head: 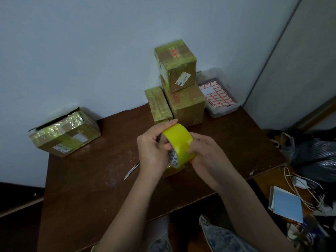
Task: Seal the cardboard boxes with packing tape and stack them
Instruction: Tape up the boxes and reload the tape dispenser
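Head view looks down on both hands meeting over the middle of a dark brown bench [87, 179]. Fingers [168, 124] of the left hand [152, 150] curl over the top edge of a roll of yellow packing tape [179, 140], the thumb pressing on the roll's near rim, while the right hand [205, 153] grips the roll from the other side, its fingers tucked against the tape's outer band. The roll is held on edge just above the bench, and a loose bit of yellowish tape shows beneath it. Just left of the hands a utility knife [131, 170] lies flat on the bench. Behind the hands, against the wall, one taped cardboard box [179, 70] sits on top of a larger box [189, 106], with a narrow taped box [158, 106] touching the larger one's left side. Right of that stack a clear plastic tray [223, 110] holds a sheet of red-bordered labels [216, 96]. Well apart at the bench's far left corner lies a wide flat box [65, 131] wrapped in glossy tape, one flap standing open.
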Motion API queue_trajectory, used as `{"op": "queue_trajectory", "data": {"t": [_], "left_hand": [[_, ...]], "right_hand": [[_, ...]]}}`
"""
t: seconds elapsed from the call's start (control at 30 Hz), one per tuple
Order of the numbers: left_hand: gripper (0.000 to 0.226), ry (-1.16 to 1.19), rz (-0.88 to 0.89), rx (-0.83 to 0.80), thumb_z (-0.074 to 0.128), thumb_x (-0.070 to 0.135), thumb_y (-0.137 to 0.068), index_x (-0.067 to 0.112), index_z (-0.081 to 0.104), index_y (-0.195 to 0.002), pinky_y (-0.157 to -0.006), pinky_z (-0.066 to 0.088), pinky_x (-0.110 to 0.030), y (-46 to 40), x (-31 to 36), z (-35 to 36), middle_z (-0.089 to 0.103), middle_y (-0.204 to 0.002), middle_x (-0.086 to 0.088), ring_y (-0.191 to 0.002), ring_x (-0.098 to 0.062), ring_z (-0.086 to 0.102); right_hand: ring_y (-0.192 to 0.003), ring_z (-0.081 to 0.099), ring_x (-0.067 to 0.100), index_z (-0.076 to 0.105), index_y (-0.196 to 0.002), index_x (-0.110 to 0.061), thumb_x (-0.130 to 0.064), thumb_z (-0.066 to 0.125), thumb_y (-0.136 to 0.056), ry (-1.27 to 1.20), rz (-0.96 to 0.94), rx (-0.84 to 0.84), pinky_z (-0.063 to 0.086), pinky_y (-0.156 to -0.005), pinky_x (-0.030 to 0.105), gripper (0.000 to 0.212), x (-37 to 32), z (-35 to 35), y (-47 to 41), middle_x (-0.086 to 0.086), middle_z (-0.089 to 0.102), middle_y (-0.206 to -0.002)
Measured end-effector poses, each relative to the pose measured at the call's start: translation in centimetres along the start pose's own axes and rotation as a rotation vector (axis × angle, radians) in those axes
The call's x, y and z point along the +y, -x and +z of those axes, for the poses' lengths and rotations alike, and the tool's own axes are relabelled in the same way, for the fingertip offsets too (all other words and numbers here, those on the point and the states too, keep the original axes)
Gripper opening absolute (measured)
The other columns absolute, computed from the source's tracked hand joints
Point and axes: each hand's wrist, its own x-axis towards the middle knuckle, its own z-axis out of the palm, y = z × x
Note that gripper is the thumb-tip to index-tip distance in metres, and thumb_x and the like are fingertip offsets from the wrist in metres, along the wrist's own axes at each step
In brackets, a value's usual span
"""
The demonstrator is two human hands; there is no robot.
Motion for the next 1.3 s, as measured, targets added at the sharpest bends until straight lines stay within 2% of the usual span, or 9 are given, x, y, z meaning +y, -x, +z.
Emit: {"op": "queue_trajectory", "data": {"t": [0.17, 0.37, 0.53, 0.67, 0.77, 0.9, 1.03, 1.23, 1.3], "left_hand": [[0.045, -0.009, -0.045, 0.024, 0.057, -0.015, -0.085, 0.023, 0.073, -0.101, -0.078, 0.053, -0.019, -0.4, 0.3, -0.1, 0.073, -0.102, 0.003, -0.097, -0.004, 0.068], [0.047, 0.161, -0.318, 0.117, 0.052, -0.017, -0.088, 0.026, 0.072, -0.083, -0.059, 0.049, -0.020, -1.5, 0.6, -0.5, 0.070, -0.075, 0.010, -0.068, -0.001, 0.064], [0.046, 0.350, -0.485, 0.067, 0.050, -0.021, -0.082, 0.015, 0.074, -0.071, -0.048, 0.053, -0.026, -1.2, 1.6, -0.7, 0.069, -0.062, -0.002, -0.056, -0.013, 0.064], [0.032, 0.397, -0.556, 0.078, 0.042, -0.013, -0.092, -0.002, 0.067, -0.077, -0.046, 0.048, -0.023, -1.2, 1.9, -0.6, 0.062, -0.055, -0.006, -0.045, -0.012, 0.055], [0.035, 0.420, -0.609, 0.088, 0.042, -0.007, -0.097, 0.001, 0.062, -0.069, -0.044, 0.042, -0.021, -1.4, 1.8, -0.8, 0.051, -0.049, -0.007, -0.041, -0.013, 0.044], [0.049, 0.492, -0.655, 0.052, 0.049, -0.004, -0.096, 0.015, 0.067, -0.054, -0.049, 0.048, -0.026, -1.4, 2.0, -0.6, 0.059, -0.050, -0.004, -0.044, -0.015, 0.051], [0.029, 0.463, -0.649, 0.059, 0.046, -0.013, -0.091, -0.003, 0.066, -0.074, -0.046, 0.049, -0.026, -1.3, 2.0, -0.3, 0.060, -0.057, -0.011, -0.045, -0.018, 0.051], [0.032, 0.412, -0.582, 0.046, 0.053, -0.020, -0.084, 0.006, 0.070, -0.075, -0.044, 0.047, -0.020, -1.5, 2.1, -0.1, 0.067, -0.056, 0.001, -0.045, -0.008, 0.060], [0.032, 0.396, -0.574, 0.040, 0.052, -0.018, -0.086, 0.006, 0.069, -0.074, -0.044, 0.048, -0.021, -1.6, 2.1, 0.0, 0.067, -0.056, 0.001, -0.045, -0.008, 0.060]], "right_hand": [[-0.108, 0.053, 0.054, 0.067, -0.109, 0.008, 0.011, 0.044, -0.078, 0.078, -0.050, 0.005, 0.042, -0.100, 0.058, 0.039, 0.0, 0.1, -0.2, 0.039, 0.059, -0.111], [-0.096, 0.067, 0.025, 0.076, -0.096, -0.007, -0.004, 0.049, -0.087, 0.062, -0.088, -0.071, 0.054, -0.086, 0.038, 0.028, -1.4, 0.8, -0.2, 0.019, 0.073, -0.098], [-0.100, 0.061, 0.039, 0.078, -0.095, -0.012, -0.008, 0.049, -0.077, 0.116, -0.120, -0.057, 0.047, -0.096, 0.054, 0.034, -1.7, 1.6, -0.7, 0.029, 0.067, -0.105], [-0.093, 0.060, 0.027, 0.078, -0.097, -0.018, -0.002, 0.046, -0.074, 0.139, -0.129, -0.122, 0.050, -0.087, 0.041, 0.043, -2.0, 1.8, -0.6, 0.022, 0.070, -0.101], [-0.095, 0.066, 0.025, 0.075, -0.104, -0.016, 0.000, 0.045, -0.076, 0.158, -0.128, -0.157, 0.054, -0.089, 0.038, 0.044, -2.0, 1.7, -0.7, 0.017, 0.073, -0.103], [-0.095, 0.069, 0.026, 0.072, -0.108, -0.011, 0.000, 0.050, -0.085, 0.149, -0.163, -0.160, 0.056, -0.086, 0.036, 0.034, -1.9, 1.6, -0.7, 0.020, 0.072, -0.104], [-0.080, 0.071, 0.018, 0.077, -0.090, -0.016, -0.004, 0.051, -0.093, 0.106, -0.125, -0.049, 0.058, -0.070, 0.027, 0.028, -1.8, 1.5, -0.7, 0.014, 0.075, -0.091], [-0.087, 0.067, 0.021, 0.078, -0.091, -0.014, -0.020, 0.060, -0.080, 0.023, -0.044, -0.024, 0.056, -0.076, 0.029, 0.022, -1.7, 1.3, -0.9, 0.019, 0.072, -0.100], [-0.091, 0.067, 0.022, 0.074, -0.101, -0.008, -0.013, 0.061, -0.083, 0.016, -0.056, -0.042, 0.056, -0.081, 0.030, 0.023, -1.6, 1.0, -1.1, 0.018, 0.071, -0.102]]}}
